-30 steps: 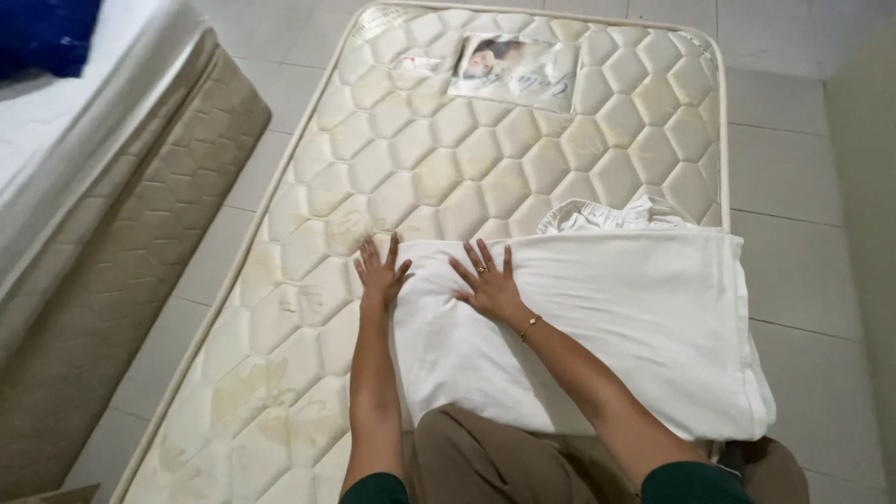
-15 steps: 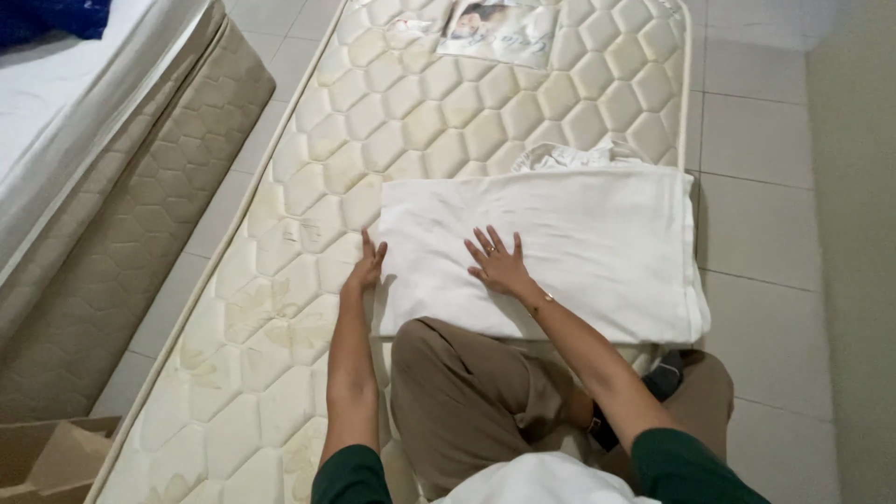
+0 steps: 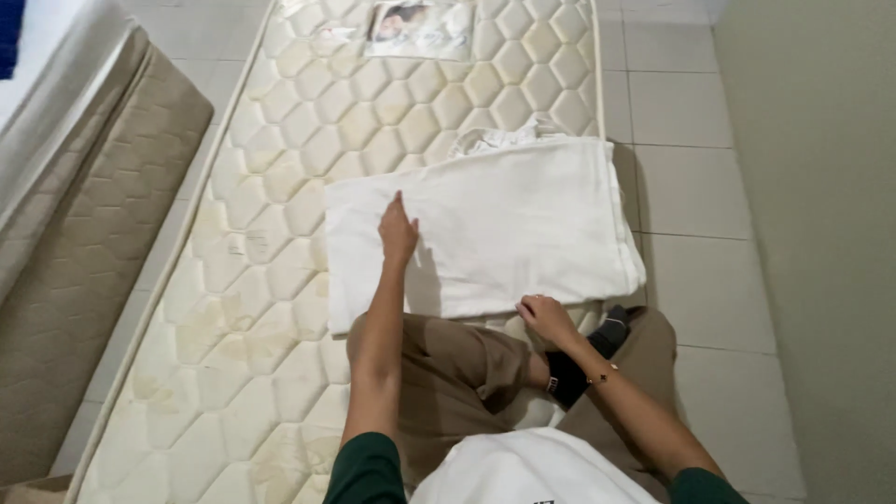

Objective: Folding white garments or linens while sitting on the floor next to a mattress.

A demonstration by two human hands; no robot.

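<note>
Bed base: a beige quilted bed base point(image 3: 84, 233) leans along the frame's 9 o'clock edge, well apart from the work.
Mattress: a cream, hexagon-quilted, stained mattress point(image 3: 252, 308) lies on the tiled floor point(image 3: 695, 187), running from 7 o'clock up to 12.
Left hand: the left hand point(image 3: 398, 231) lies flat, fingers together, palm down on the sheet's left part (pressing, not gripping).
Sheet: a white folded cotton sheet point(image 3: 504, 224) sits at the centre, its right edge overhanging the mattress toward 3 o'clock, with a crumpled bit at its 12 o'clock edge.
Right hand: the right hand point(image 3: 546, 317) rests half-curled on the sheet's near edge at 5 o'clock; whether it pinches the cloth I cannot tell.
Risk: the overhanging edge could slide onto the floor, and a pull from one hand alone could skew the fold.
</note>
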